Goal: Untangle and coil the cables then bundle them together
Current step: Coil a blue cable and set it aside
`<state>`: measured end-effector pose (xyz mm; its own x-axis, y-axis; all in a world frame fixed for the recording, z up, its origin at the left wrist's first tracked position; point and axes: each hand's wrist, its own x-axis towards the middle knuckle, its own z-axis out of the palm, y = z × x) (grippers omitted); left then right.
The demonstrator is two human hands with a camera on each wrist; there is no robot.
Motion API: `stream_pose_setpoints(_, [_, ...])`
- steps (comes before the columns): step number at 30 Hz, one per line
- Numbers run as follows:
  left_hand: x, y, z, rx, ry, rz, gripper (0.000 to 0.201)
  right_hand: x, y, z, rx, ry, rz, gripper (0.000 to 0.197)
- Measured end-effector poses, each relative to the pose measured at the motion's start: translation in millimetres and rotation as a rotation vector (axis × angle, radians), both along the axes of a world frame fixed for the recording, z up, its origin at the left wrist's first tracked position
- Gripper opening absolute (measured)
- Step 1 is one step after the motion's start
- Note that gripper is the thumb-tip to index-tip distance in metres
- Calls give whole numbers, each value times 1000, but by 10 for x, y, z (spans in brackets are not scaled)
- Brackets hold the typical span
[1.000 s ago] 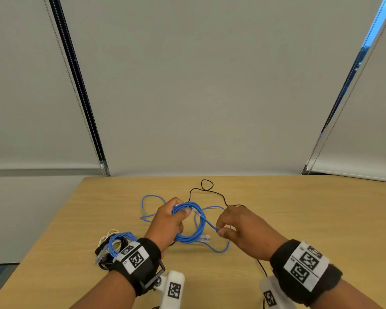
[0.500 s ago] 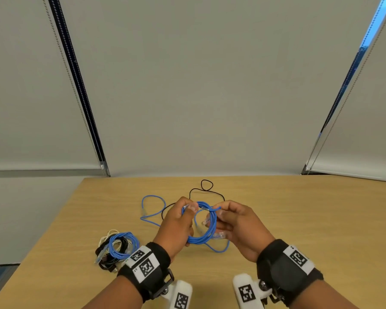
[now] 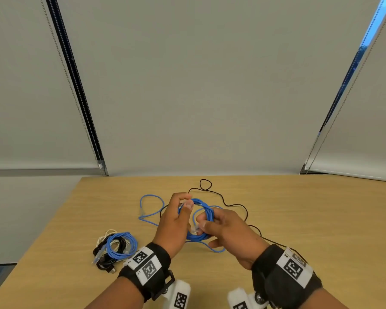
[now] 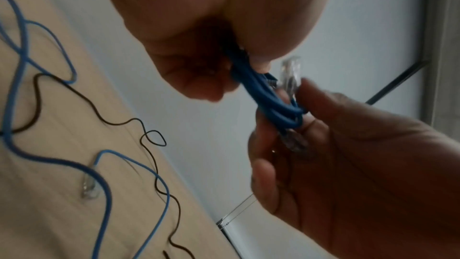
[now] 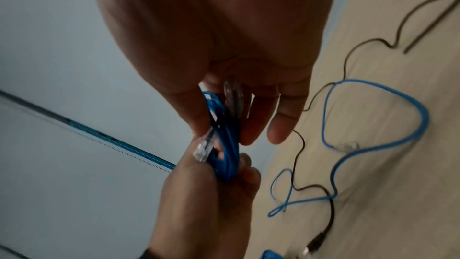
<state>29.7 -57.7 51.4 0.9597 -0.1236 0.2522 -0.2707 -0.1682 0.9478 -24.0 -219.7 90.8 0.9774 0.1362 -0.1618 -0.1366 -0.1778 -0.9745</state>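
Two hands work one blue Ethernet cable coil [image 3: 202, 216], held above the wooden table [image 3: 299, 219]. My left hand [image 3: 176, 221] pinches the coil's top between thumb & fingers; my right hand [image 3: 227, 228] pinches its lower side, with a clear RJ45 plug [image 3: 195, 229] at the fingertips. Procedure, as I judge it: keep the left pinch firm, tuck the plug end thru the loops w/o kinking. Loose blue cable [image 3: 149, 208] & black cable [image 3: 232, 204] lie on the table; finished bundle [image 3: 116, 247] sits at left.

Soft, even daylight is filling the head view, its edges bowing outward. Both wrist views are looking dim, grainy and smeared by motion blur.
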Motion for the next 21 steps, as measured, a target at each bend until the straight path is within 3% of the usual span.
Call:
stream_pose_setpoints(3, [51, 106, 34, 42, -39, -114, 23, 39, -139, 37, -36, 53, 31, 16])
stream_pose_setpoints(7, [70, 156, 110, 73, -53, -223, 21, 72, -250, 34, 106, 74, 32, 22])
stream_pose_setpoints(11, [36, 160, 107, -52, 36, -199, 29, 132, -222, -9, 367, 0, -41, 28])
stream_pose_setpoints(15, [32, 194, 81, -247, 202, -234, 30, 145, -203, -109, 481, 36, -18, 8])
stream_pose_setpoints(19, [-5, 287, 101, -503, 376, -440, 26, 137, -205, -229, 592, 86, 91, 15])
stream_pose_setpoints(21, [-35, 388, 72, -513, 479, -529, 20, 122, -195, -289, 566, 154, 111, 14])
